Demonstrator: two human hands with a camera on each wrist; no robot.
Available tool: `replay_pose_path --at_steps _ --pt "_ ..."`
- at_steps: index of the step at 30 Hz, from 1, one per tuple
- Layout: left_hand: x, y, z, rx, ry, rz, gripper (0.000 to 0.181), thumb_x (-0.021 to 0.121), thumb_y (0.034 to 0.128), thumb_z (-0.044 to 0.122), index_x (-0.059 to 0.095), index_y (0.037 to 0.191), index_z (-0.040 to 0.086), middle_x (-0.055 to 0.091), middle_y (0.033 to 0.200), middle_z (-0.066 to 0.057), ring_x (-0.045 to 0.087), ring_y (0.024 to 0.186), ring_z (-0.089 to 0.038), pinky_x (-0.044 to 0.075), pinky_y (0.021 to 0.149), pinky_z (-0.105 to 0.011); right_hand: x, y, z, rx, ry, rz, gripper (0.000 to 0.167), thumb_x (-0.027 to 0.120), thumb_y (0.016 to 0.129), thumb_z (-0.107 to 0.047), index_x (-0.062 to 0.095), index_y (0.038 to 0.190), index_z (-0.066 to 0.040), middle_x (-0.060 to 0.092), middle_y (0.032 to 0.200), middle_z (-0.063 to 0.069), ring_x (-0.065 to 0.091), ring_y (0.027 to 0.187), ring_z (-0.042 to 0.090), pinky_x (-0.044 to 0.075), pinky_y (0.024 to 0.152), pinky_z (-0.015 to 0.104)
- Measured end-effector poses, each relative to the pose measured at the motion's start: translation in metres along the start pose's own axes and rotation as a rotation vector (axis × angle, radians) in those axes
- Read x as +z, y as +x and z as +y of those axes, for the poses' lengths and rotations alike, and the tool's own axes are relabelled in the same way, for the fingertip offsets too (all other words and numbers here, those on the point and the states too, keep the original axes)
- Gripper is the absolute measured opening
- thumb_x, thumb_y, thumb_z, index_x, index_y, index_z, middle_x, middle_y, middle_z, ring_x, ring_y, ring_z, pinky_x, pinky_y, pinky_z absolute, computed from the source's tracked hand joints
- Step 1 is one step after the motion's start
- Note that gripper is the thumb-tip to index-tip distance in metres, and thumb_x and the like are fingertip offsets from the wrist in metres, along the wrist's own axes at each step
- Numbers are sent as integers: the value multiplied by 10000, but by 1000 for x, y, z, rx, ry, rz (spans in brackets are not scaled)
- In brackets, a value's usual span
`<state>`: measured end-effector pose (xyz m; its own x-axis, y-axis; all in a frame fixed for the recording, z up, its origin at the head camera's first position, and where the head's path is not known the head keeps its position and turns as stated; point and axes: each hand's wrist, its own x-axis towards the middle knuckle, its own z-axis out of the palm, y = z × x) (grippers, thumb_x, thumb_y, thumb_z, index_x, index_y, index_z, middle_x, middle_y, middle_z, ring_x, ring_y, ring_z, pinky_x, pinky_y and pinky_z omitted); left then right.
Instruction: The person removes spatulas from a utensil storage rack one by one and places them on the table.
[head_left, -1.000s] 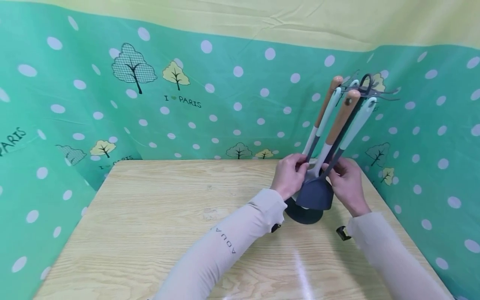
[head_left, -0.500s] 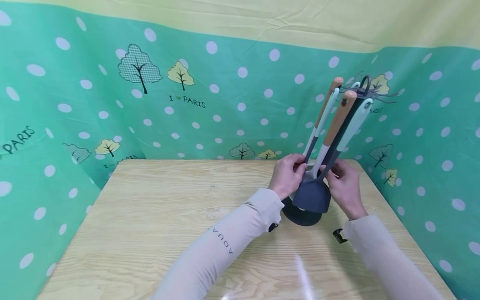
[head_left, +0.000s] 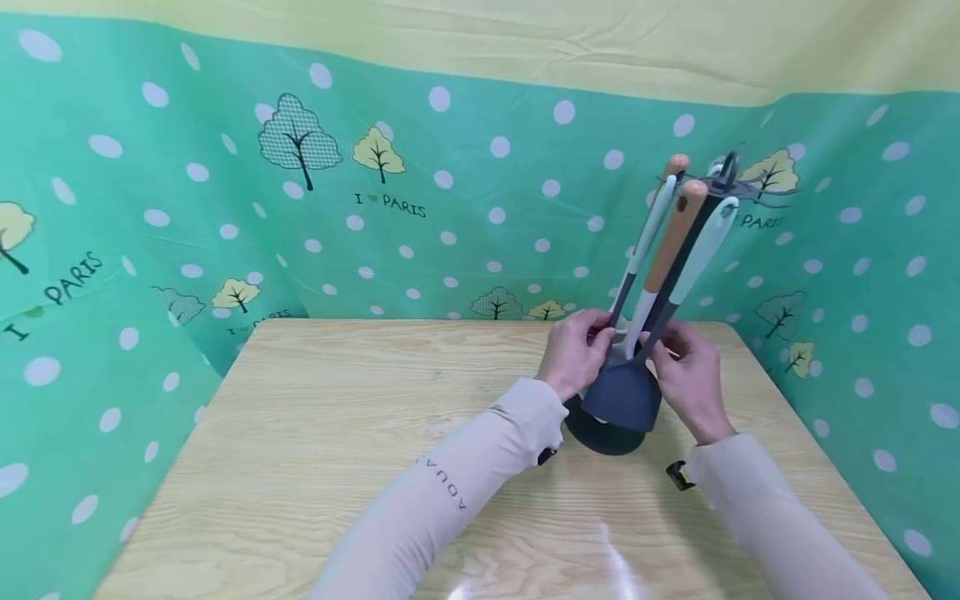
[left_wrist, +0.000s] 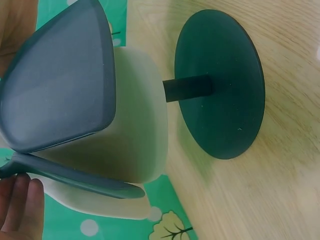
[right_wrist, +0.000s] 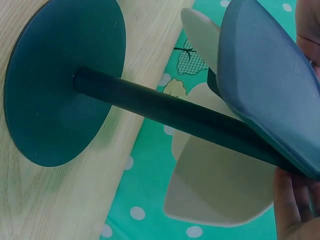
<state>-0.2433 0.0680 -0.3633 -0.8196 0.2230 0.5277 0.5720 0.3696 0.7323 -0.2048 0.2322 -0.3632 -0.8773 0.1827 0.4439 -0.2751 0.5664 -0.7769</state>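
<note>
A dark utensil stand with a round base (head_left: 603, 433) and a post (right_wrist: 175, 112) stands on the table at the right, hung with several kitchen utensils. In front hangs a dark spatula (head_left: 622, 396) with a mint handle (head_left: 705, 250). My right hand (head_left: 690, 375) pinches its shaft beside the post. My left hand (head_left: 573, 350) pinches the dark shaft of another mint-handled utensil (head_left: 648, 229), whose head (left_wrist: 85, 177) appears edge-on in the left wrist view. Between them hangs a pale utensil with a wood-coloured handle (head_left: 675, 237). Pale heads (right_wrist: 220, 185) hang behind.
Thin dark hooks and a loop (head_left: 727, 171) top the stand. A wood-grain table (head_left: 375, 417) extends to the left. Green dotted cloth (head_left: 465, 208) surrounds its back and sides, close to the utensils at the right.
The head view has swung slightly left. Against the cloth, the stand and utensils have shifted a little left, and the rear wood-coloured handle is more hidden. Both hands keep their holds.
</note>
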Motion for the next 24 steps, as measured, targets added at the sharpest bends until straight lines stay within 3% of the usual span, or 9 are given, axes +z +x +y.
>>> replay_pose_path --at_steps 13,24 --pt "-11 -3 -3 -12 -2 8 196 619 934 114 682 1109 52 684 982 -51 635 845 -71 461 726 -63 12 -1 -7 -28 65 5 253 648 918 -204 651 1135 -73 671 970 108 633 829 57 503 698 109" --pt "-20 -7 -6 -10 2 27 193 622 930 103 686 1104 48 685 977 -49 637 846 -78 471 725 -76 21 -3 -12 -30 44 13 252 652 917 -202 642 1125 -61 667 952 93 629 826 74 499 666 107"
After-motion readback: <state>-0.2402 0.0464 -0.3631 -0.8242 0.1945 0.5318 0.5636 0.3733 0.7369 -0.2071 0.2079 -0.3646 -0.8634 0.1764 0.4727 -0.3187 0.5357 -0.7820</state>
